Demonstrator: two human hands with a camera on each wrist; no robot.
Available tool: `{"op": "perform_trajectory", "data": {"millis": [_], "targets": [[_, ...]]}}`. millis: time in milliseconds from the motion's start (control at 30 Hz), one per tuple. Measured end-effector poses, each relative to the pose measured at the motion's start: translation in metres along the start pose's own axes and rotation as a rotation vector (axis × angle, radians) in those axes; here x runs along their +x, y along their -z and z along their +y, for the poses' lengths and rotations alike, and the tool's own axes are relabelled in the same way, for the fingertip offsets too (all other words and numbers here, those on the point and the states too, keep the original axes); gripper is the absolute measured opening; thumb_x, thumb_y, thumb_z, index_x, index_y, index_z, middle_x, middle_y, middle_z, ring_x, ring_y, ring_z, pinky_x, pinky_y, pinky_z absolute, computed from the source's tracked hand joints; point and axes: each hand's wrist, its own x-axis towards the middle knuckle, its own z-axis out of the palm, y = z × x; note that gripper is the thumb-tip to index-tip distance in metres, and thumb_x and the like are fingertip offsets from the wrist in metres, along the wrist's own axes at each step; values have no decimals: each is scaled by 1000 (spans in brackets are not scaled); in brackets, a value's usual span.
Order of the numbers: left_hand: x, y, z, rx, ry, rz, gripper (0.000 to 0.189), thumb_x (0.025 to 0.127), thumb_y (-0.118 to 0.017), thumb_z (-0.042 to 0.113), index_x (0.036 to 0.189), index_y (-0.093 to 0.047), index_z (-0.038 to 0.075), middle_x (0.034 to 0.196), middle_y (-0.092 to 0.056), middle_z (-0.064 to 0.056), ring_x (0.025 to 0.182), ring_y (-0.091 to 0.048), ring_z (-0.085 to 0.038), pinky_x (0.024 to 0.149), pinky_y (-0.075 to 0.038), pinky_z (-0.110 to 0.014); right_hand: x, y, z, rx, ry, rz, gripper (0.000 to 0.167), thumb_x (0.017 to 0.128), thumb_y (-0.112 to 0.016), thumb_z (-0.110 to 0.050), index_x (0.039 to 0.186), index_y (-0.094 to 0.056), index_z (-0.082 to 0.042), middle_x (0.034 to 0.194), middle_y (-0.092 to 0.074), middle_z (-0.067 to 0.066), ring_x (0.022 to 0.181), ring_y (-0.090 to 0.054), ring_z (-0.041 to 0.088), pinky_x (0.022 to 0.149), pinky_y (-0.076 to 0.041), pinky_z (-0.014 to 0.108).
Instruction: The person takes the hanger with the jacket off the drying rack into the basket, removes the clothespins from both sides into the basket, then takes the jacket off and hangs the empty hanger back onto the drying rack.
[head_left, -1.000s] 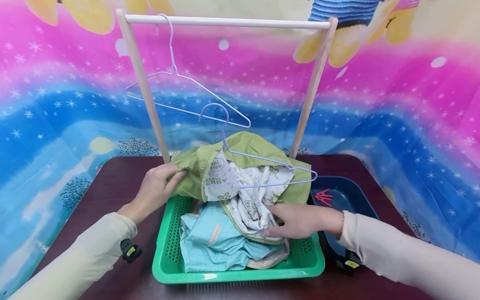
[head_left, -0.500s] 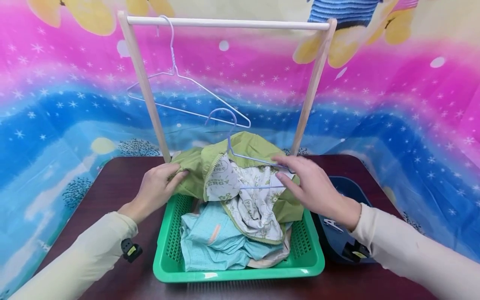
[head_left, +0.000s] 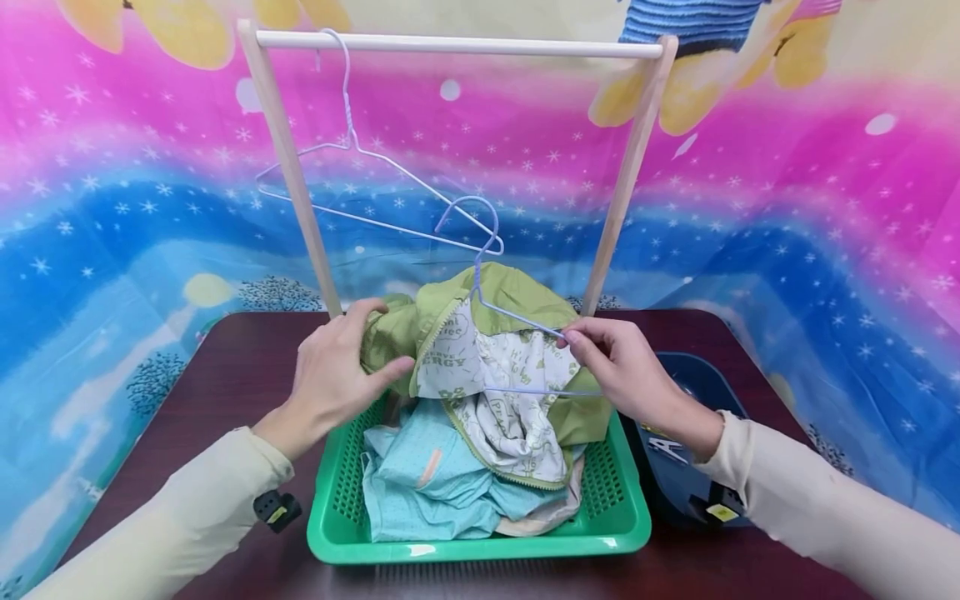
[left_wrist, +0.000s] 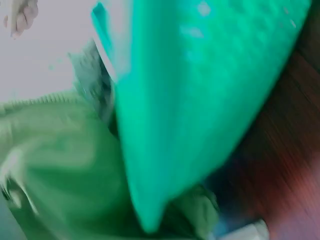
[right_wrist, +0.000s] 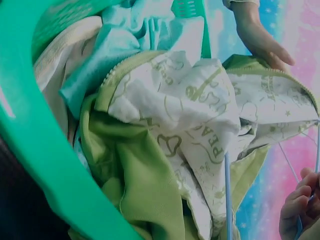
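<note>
A green zip jacket (head_left: 517, 292) with printed white lining (head_left: 517, 417) lies spread open over the green basket (head_left: 480, 550). My right hand (head_left: 630, 371) pinches the right shoulder of a lavender wire hanger (head_left: 517, 317) between thumb and fingertips. The hanger's hook stands up and its left side goes inside the jacket, hidden by the cloth. At the jacket's bunched left part, my left hand (head_left: 330, 371) has its thumb spread away from its fingers. In the right wrist view, the hanger's bottom bar (right_wrist: 228, 195) crosses the lining, and my right hand (right_wrist: 300, 205) shows at the edge.
Light blue cloth (head_left: 427, 475) and a beige garment (head_left: 551, 517) lie in the basket. Behind stands a wooden rack (head_left: 457, 43), a second wire hanger (head_left: 390, 225) hooked on its rail. A dark blue tray (head_left: 705, 383) with small clips (head_left: 666, 448) sits right of the basket.
My right hand has left the lining, moved up and taken the hanger's right shoulder. The hanger has shifted right. My left hand has let go of the jacket, its fingers opening.
</note>
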Motion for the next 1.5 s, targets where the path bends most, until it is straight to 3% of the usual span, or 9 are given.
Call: {"op": "perform_trajectory", "data": {"millis": [100,233,400,733,900,1033,1133,1300,1500], "targets": [[3,-2,14,68,68,-41,98,77,-46,93,141,-50,19,113,-67,-7,82,-57,-28,76,-41,-43,-3,-1,-2,24,-3,-9,23,106,-52,-10,107,-73,-2,78,-62,11,60,-46,14,54,-42,27],[5,-2,23,55,133,-25,65,88,-68,60,134,-59,15,122,-66,-12,97,-58,-35,87,-37,-50,-4,-1,-3,47,5,-16,23,106,-52,-10,104,-73,-2,68,-55,5,52,-39,11,49,-39,27],[7,5,26,-40,191,-20,28,99,-63,25,121,-70,8,115,-62,-17,108,-50,-39,107,-26,-60,-4,5,-4,66,8,-4,23,106,-52,-10,102,-73,-1,57,-45,2,46,-31,10,43,-34,27],[9,23,20,-191,336,-144,35,105,-56,23,130,-68,1,154,-42,-23,154,-12,-51,108,-3,-86,-8,18,3,86,38,57,24,105,-53,-9,97,-74,-1,54,-38,-3,41,-25,15,39,-28,29],[7,30,9,-209,398,-226,41,108,-47,29,133,-64,1,161,-35,-23,150,-24,-51,112,-26,-74,-8,22,9,93,54,76,24,105,-53,-7,97,-74,1,54,-37,-4,41,-23,15,39,-27,29],[6,32,1,-200,426,-237,40,110,-42,32,127,-66,6,114,-66,-23,96,-66,-40,77,-52,-51,-7,26,12,84,55,104,23,104,-54,-6,95,-73,2,55,-37,-5,42,-22,14,41,-27,31],[5,34,-5,-224,446,-243,34,110,-42,29,119,-66,7,77,-56,-13,56,-48,-23,54,-42,-35,-6,29,15,63,46,128,23,104,-54,-7,93,-72,3,55,-37,-7,43,-23,13,42,-26,32],[4,35,-15,-325,471,-248,23,107,-45,13,108,-65,1,75,-55,-10,52,-42,-13,46,-39,-31,-3,37,24,20,38,153,23,104,-55,-7,96,-74,3,57,-46,-9,42,-26,12,46,-35,25],[4,37,-26,-460,526,-276,29,104,-44,3,127,-61,-3,103,-68,-21,66,-50,-5,57,-45,-24,-2,47,38,-6,31,196,23,104,-55,-9,92,-72,1,60,-50,-3,44,-27,15,46,-32,28]]}}
